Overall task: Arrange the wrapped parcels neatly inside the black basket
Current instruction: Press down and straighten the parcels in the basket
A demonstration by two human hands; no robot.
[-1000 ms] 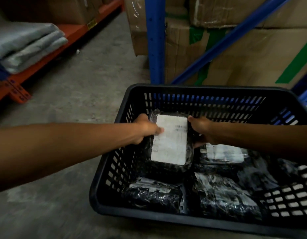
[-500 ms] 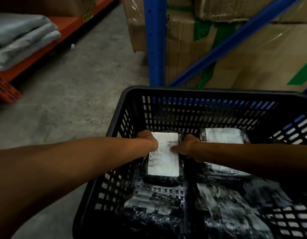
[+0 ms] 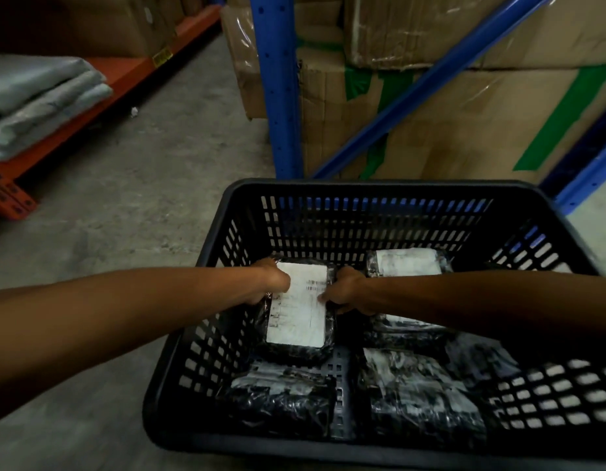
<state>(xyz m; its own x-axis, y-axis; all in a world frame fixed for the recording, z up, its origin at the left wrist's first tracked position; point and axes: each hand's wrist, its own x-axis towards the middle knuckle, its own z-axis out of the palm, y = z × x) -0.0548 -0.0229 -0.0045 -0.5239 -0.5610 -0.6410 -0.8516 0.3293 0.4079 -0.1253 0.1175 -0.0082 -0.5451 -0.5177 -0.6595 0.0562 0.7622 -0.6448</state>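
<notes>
A black slotted basket (image 3: 380, 186) stands on the concrete floor and holds several black-wrapped parcels. A parcel with a white label (image 3: 298, 317) lies flat in the far left part of the basket. My left hand (image 3: 272, 282) grips its left edge and my right hand (image 3: 342, 290) grips its right edge. Another labelled parcel (image 3: 408, 263) rests in the far right corner, partly behind my right forearm. Two more wrapped parcels lie near me, one at the near left (image 3: 278, 399) and one at the near right (image 3: 420, 399).
A blue rack upright (image 3: 276, 86) and a diagonal brace (image 3: 427, 83) stand just behind the basket, with taped cardboard boxes (image 3: 481, 107) behind them. An orange shelf (image 3: 101, 93) on the left carries folded grey bags (image 3: 40, 96). Grey concrete floor (image 3: 142, 185) lies left of the basket.
Both hands lowered the labelled parcel from above the basket onto its floor at the far left. The view shifted, and the parcel in the far right corner came into sight.
</notes>
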